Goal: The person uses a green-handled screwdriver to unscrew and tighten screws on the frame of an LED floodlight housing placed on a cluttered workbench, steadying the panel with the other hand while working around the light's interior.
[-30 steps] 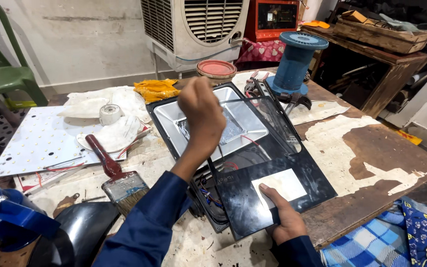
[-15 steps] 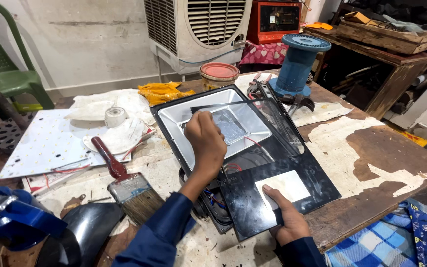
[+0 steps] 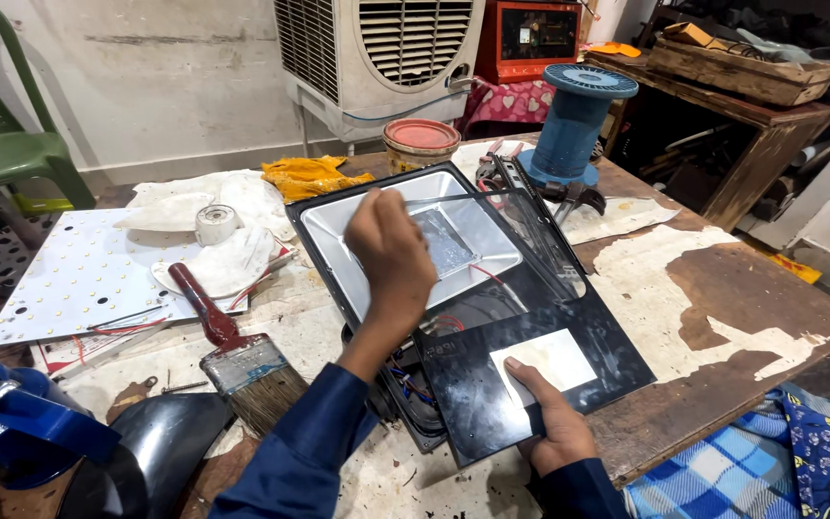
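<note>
A black floodlight housing [image 3: 333, 252] lies on the table with a silvery reflector [image 3: 477, 223] and a square chip plate [image 3: 444, 240] in its middle. My left hand [image 3: 391, 255] hovers low over the reflector's left half with curled fingers, seen from the back; whatever is in it is hidden. A black glass panel [image 3: 569, 317] with a white rectangular patch [image 3: 542, 362] leans over the housing's near right side. My right hand [image 3: 551, 423] grips its near edge, thumb on top. Red and blue wires [image 3: 413, 384] show under the panel.
A red-handled paintbrush [image 3: 232, 356] lies left of the housing beside a white dotted board [image 3: 69, 279] and a tape roll [image 3: 215, 223]. Behind stand a tin [image 3: 421, 144], a blue spool [image 3: 573, 125] and pliers [image 3: 569, 197]. A blue and black object [image 3: 21, 432] sits near left. The table edge [image 3: 742, 423] is at right.
My left hand has come down from above the housing to just over the reflector and drifted left. My right hand has stayed on the panel's edge.
</note>
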